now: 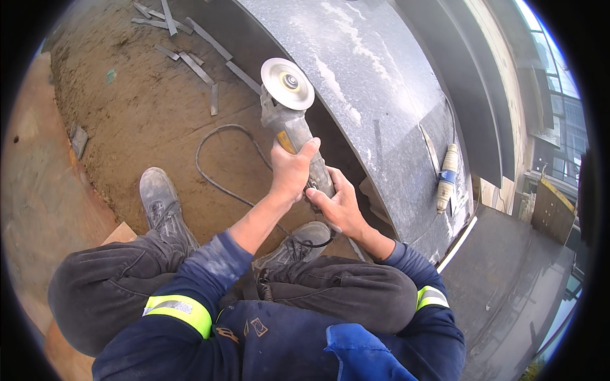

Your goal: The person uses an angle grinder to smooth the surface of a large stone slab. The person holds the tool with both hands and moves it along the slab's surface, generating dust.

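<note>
My left hand wraps round the body of a dusty angle grinder, just below its yellow section. A pale round disc faces up at the grinder's head. My right hand grips the rear of the tool lower down. A black cable runs from around the tool and loops over the dirt ground. The grinder is held beside the near edge of a curved grey speckled slab.
Several grey offcut strips lie on the dirt. A rusty board is at the left. A cylindrical connector with a blue band rests on the slab. Grey panels stand at the right. My boots are below the grinder.
</note>
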Tool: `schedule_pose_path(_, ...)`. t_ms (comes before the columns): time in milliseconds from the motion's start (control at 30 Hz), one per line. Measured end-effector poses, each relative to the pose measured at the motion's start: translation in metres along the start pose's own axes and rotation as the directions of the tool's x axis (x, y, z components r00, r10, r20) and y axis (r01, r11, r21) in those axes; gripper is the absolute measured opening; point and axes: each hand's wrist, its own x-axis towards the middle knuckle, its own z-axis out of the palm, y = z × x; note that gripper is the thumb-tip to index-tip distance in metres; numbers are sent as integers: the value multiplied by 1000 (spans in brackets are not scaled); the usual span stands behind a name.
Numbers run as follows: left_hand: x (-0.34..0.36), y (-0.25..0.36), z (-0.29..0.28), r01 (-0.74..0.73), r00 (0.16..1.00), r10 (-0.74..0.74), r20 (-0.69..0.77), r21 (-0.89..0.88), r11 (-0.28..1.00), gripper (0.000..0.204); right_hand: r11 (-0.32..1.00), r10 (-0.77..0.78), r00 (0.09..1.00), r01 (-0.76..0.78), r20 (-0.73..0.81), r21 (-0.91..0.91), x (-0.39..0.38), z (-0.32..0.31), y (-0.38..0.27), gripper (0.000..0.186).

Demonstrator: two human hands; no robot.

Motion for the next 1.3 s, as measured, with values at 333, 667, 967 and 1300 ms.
schedule_pose_path(333,0,-2,2,-9,1000,9,-9,-2,1000,36,1000,3,1000,-3,5,-12,1,-3,1,55)
schedule_pose_path(667,11,6,3,-10,1000,10,-14,-2,1000,36,995,-90,996,89,-19,-48,17,-2,8,57)
schedule_pose_path(967,19,19,4,18,1000,-18,-13,-17,1000,36,996,-65,997,62,-32,-63,25,2,-9,56)
schedule_pose_path(1300,32,27,-1,-13,1000,12,15,23,1000,34,996,-87,995,89,-43,26,39,12,-10,59)
